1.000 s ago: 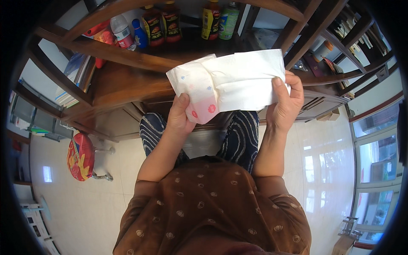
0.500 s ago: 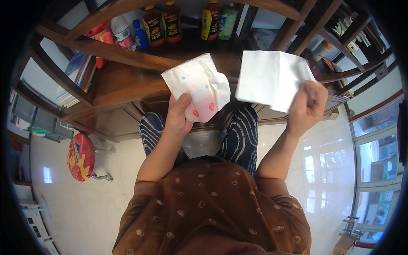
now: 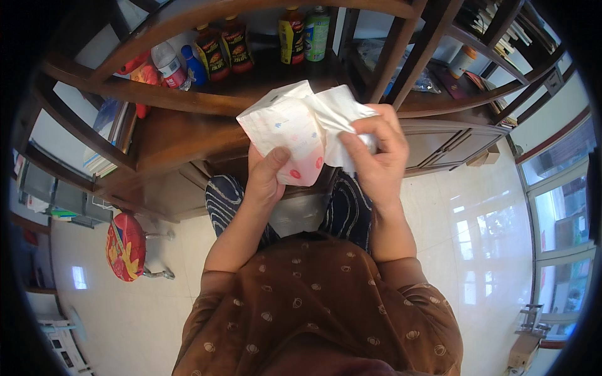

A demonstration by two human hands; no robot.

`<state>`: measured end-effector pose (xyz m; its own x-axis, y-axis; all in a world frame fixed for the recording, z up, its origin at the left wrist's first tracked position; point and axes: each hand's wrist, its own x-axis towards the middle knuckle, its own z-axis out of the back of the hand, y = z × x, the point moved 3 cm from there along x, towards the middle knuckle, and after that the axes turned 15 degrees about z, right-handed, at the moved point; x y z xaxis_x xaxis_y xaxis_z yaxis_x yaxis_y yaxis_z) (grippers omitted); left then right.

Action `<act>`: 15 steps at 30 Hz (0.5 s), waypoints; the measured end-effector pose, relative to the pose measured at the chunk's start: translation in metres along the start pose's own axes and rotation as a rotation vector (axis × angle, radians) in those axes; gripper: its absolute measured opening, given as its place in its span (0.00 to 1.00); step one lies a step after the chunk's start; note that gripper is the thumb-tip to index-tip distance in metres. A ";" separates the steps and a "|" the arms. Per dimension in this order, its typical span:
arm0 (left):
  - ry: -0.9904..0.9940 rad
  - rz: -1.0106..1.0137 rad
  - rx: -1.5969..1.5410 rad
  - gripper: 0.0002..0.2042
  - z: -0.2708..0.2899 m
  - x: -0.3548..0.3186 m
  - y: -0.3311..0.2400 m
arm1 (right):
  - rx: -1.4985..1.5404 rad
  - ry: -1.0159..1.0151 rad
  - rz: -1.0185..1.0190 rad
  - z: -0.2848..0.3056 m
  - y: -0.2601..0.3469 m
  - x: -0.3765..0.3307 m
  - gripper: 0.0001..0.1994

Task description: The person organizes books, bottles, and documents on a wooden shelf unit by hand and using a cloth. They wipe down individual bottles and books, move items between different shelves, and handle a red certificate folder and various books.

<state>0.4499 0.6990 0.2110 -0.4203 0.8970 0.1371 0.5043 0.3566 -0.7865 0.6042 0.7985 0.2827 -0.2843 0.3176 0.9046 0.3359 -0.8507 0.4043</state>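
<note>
My left hand (image 3: 268, 172) is closed round a soft tissue pack (image 3: 285, 135), pale with a pink lower end, red spots and small blue marks. Its thumb presses on the front of the pack. To the right, my right hand (image 3: 379, 147) pinches a white tissue (image 3: 338, 116) between thumb and fingers. That tissue is bunched against the right side of the pack, and whether part of it is still inside cannot be made out. Both hands are held up over my lap, in front of the wooden cabinet (image 3: 182, 135).
Several drink bottles (image 3: 237, 47) and a green can (image 3: 317, 34) stand on the cabinet shelf. Books (image 3: 108, 144) lean at the left. A stool with a red patterned seat (image 3: 126, 246) is on the floor at the left. Wooden bars (image 3: 392, 59) cross above the shelf.
My right hand has moved left toward the pack. The tissue, spread out flat and apart from the pack before, is now crumpled against its side. My left hand keeps its hold.
</note>
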 end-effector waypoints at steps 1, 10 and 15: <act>0.014 0.008 -0.020 0.43 -0.002 0.001 0.000 | 0.014 -0.062 0.011 0.009 0.002 0.001 0.06; 0.004 0.012 -0.102 0.35 -0.014 0.014 0.006 | 0.054 -0.574 0.003 0.112 0.011 -0.010 0.09; 0.144 0.123 -0.219 0.32 -0.048 0.027 0.007 | -0.274 -0.458 0.047 0.153 0.025 -0.011 0.22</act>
<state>0.4786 0.7382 0.2383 -0.2424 0.9593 0.1448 0.7024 0.2765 -0.6559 0.7529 0.8377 0.3038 0.1673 0.3745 0.9120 0.0745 -0.9272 0.3671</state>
